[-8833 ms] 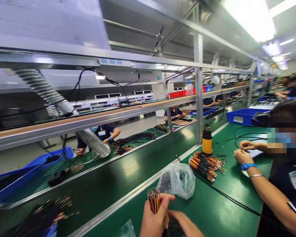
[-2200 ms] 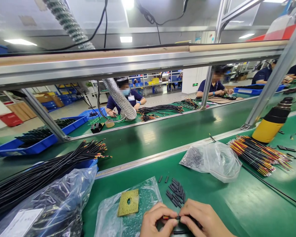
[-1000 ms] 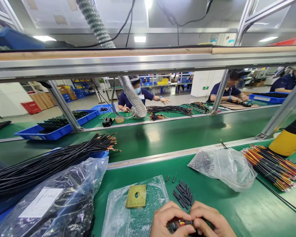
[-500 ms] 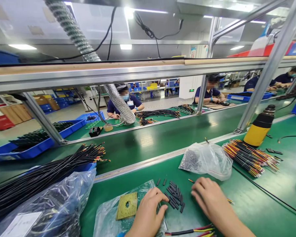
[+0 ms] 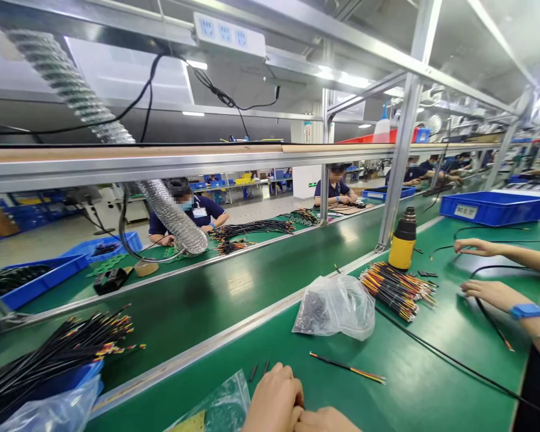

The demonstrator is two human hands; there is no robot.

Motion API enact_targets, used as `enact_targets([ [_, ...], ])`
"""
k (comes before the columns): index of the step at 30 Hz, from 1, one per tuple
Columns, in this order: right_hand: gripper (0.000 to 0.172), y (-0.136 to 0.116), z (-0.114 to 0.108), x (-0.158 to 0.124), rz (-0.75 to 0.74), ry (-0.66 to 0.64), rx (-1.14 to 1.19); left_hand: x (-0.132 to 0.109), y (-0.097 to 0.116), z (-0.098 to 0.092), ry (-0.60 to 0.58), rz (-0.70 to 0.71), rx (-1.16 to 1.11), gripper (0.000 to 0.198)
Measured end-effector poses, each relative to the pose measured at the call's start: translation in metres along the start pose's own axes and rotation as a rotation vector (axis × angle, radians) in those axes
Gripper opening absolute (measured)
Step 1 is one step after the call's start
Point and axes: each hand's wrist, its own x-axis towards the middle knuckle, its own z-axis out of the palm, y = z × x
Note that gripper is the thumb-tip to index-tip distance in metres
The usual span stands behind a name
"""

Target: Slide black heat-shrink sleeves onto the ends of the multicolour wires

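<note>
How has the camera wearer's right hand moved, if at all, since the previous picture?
Yes: against the short wire piece, the right hand has moved down and left in view, to beside the left hand.

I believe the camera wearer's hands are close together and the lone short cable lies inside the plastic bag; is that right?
Not quite: in the head view, the lone short cable lies on the table, outside the plastic bag. The left hand and right hand are close together.

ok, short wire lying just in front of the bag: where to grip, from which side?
Likely best: pinch the wire on its black stretch, from above, near side. It lies flat, coloured strands exposed at both ends, and the bag sits beyond it.
</note>
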Motion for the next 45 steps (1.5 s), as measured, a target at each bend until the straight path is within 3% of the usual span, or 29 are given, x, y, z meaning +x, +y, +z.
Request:
enact_targets([
  [6,0.038,0.009,-0.023,-0.007,-0.054,0.041,0.06,0.006,-0.007,0.018,-0.014,0.036,-0.064,0.024],
  [11,0.057,0.007,-0.043,-0.001,-0.046,0.109,0.105,-0.013,-0.016,0.001,0.182,0.05,-0.174,0.026],
  [15,0.068,-0.001,-0.068,0.009,-0.043,0.251,0.171,-0.027,-0.021,-0.001,0.18,0.017,-0.141,0.026],
  [19,0.067,-0.004,-0.08,0.014,-0.055,0.338,0.165,-0.023,-0.021,0.015,0.135,0.005,-0.055,0.033],
  [24,0.063,0.0,-0.073,0.01,-0.073,0.348,0.149,-0.013,-0.019,0.021,0.067,0.003,0.08,0.037],
  [31,0.061,0.001,-0.078,0.01,-0.078,0.405,0.202,-0.01,-0.022,0.022,0.074,0.151,0.231,0.039],
  [36,0.056,0.0,-0.085,0.015,-0.056,0.491,0.202,-0.005,-0.022,0.024,0.122,0.18,0.328,0.036],
  [40,0.046,0.0,-0.097,0.017,-0.004,0.569,0.288,-0.006,-0.028,0.022,0.288,0.22,0.07,0.032],
  [45,0.016,-0.005,-0.122,0.013,0.211,0.613,0.4,-0.031,-0.033,0.012,0.529,0.006,-0.696,0.01],
])
